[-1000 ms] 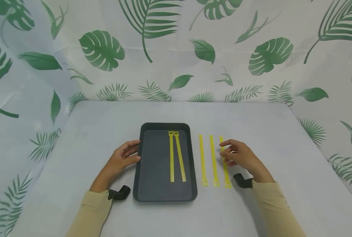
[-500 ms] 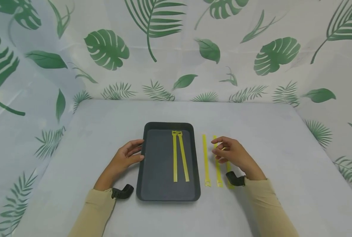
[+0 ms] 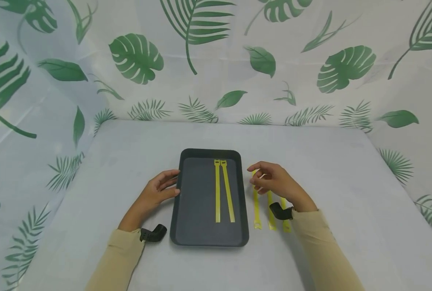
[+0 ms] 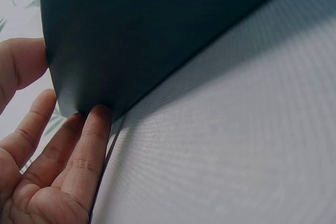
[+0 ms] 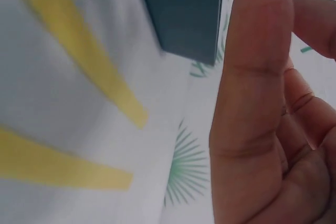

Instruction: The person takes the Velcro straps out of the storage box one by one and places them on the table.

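A dark grey rectangular tray [image 3: 195,194] lies on the white table. Inside it are two yellow hook-and-loop cable ties, one straight [image 3: 217,198] and one slanted [image 3: 229,198], slotted heads at the far end. My left hand [image 3: 157,193] touches the tray's left side, thumb at the rim and fingertips against the outer wall [image 4: 131,35]. To the tray's right, three more ties, a left one [image 3: 257,208], a middle one [image 3: 271,214] and a right one [image 3: 286,226], lie heads toward me. Over their far ends hovers my right hand [image 3: 276,182], fingers loosely bent, holding nothing.
White cloth with green leaf prints [image 3: 137,58] rises behind the table and along both sides. A black wrist camera [image 3: 154,233] sits on the left wrist, another camera [image 3: 280,211] on the right.
My right hand has moved left, from the rightmost tie across to above the leftmost, near the tray's right edge. The left hand keeps its place at the tray. The head view shifts slightly.
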Demonstrator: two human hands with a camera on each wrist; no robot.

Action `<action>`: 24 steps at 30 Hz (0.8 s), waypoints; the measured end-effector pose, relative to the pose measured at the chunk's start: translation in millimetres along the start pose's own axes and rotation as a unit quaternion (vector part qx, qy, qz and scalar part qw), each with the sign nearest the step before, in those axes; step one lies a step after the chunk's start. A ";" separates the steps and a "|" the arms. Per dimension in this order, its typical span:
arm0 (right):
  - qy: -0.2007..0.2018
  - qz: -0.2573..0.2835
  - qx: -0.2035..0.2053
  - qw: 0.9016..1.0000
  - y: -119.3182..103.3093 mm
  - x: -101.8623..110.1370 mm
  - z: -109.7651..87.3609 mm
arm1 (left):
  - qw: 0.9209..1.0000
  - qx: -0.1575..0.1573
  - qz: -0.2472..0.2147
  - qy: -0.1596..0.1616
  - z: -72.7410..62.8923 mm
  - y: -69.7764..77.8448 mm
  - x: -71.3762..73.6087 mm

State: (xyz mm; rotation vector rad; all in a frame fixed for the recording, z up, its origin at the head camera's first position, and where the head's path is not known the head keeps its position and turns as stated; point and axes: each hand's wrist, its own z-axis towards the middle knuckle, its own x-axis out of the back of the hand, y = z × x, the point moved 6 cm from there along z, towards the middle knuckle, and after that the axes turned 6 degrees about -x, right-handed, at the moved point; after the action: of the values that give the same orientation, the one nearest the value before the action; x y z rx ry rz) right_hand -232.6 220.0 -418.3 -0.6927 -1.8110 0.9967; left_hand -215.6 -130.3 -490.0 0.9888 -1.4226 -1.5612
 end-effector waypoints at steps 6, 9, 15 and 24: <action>-0.021 -0.013 0.018 1.000 -12.3 -6.0 9.5 | 1.000 0.004 -0.003 0.003 -0.3 0.3 0.3; -0.033 -0.024 0.034 0.999 -17.6 -9.3 14.3 | 1.000 0.003 -0.003 0.001 -0.3 0.8 0.1; -0.055 -0.059 0.066 0.995 -30.0 -16.8 24.9 | 1.000 0.000 0.006 -0.003 -0.8 2.1 1.5; -0.112 -0.099 0.128 0.980 -45.8 -28.4 39.5 | 1.000 -0.002 0.005 -0.003 0.9 2.2 2.2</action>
State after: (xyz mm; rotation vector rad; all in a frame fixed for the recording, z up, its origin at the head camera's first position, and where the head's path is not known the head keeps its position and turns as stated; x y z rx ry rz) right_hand -258.6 160.8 -401.5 -0.2441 -1.8569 1.1812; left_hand -217.2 -132.1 -487.8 0.9739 -1.4253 -1.5616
